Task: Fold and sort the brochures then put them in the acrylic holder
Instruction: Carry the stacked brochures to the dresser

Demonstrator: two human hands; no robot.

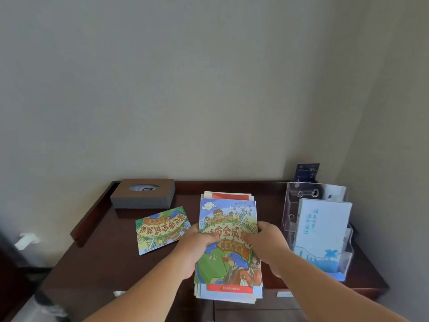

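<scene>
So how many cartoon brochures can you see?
2. A folded brochure lies alone at left; the top brochure sits on the middle stack. More may hide underneath.

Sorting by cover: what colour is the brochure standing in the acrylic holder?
Holder brochure: pale blue, head view.

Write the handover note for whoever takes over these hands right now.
Left hand grips the stack at its left edge; right hand grips its right edge.
The stack lies unfolded on the table.
One folded brochure lies left of it, by the tissue box.
Holder stands at right with a blue leaflet in it.
Done: one brochure folded.
Left: fold the stack, sort, load the holder.
</scene>
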